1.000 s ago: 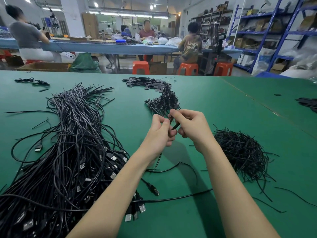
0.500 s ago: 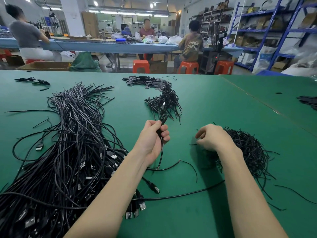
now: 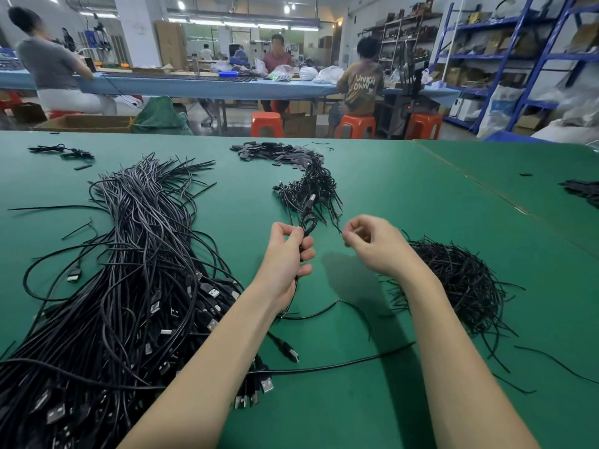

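Observation:
My left hand (image 3: 285, 257) grips a folded black cable (image 3: 307, 225). Its loop sticks up above my fingers and its tail hangs below my palm onto the green table (image 3: 421, 202). My right hand (image 3: 376, 246) hovers just right of the loop with fingers curled, thumb and forefinger pinching a thin black twist tie (image 3: 338, 230). A heap of such ties (image 3: 463, 283) lies right of that hand. A big pile of loose USB cables (image 3: 129, 286) covers the left of the table. Tied cable bundles (image 3: 311, 189) lie just beyond my hands.
Flat black pieces (image 3: 272, 152) are scattered at the far middle of the table. A loose cable (image 3: 340, 364) runs under my forearms. More black parts (image 3: 583, 192) sit at the far right. People work at a blue bench (image 3: 201, 82) behind, with orange stools and blue shelving.
My right hand went from the cable to the tie heap, then came back up beside the loop pinching a tie. My left hand kept hold of the folded cable.

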`<state>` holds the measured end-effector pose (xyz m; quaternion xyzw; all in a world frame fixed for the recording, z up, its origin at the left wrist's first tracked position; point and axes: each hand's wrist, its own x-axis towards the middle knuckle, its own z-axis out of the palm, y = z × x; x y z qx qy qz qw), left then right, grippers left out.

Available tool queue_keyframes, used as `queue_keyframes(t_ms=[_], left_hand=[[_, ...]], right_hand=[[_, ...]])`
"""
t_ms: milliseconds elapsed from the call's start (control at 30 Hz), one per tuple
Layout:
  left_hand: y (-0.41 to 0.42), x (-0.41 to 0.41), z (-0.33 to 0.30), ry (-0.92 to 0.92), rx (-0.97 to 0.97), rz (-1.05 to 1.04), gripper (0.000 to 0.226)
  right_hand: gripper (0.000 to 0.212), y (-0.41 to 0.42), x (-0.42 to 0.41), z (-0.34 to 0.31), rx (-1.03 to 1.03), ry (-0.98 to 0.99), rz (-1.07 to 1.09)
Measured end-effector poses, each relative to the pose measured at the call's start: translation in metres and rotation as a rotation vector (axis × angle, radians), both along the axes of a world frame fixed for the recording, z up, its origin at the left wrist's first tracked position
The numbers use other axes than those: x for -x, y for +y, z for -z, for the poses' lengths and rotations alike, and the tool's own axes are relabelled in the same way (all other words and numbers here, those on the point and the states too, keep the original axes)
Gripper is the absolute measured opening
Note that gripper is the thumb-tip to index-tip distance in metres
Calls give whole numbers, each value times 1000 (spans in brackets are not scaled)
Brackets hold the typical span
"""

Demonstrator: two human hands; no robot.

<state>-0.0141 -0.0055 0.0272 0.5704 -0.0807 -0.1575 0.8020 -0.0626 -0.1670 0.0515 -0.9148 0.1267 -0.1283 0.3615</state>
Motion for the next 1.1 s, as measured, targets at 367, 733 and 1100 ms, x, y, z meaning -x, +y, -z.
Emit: queue_keyframes(t_ms=[367, 733, 1100], left_hand=[[-3, 9, 4, -109, -212, -28, 18], [-2, 9, 5, -148, -240, -14, 19], [4, -1, 7, -134, -116, -153, 20]], right_hand=[[10, 52, -6, -5, 70, -280, -83], [22, 55, 1, -6, -9, -241, -60], [4, 52, 5, -1, -420, -178, -98]])
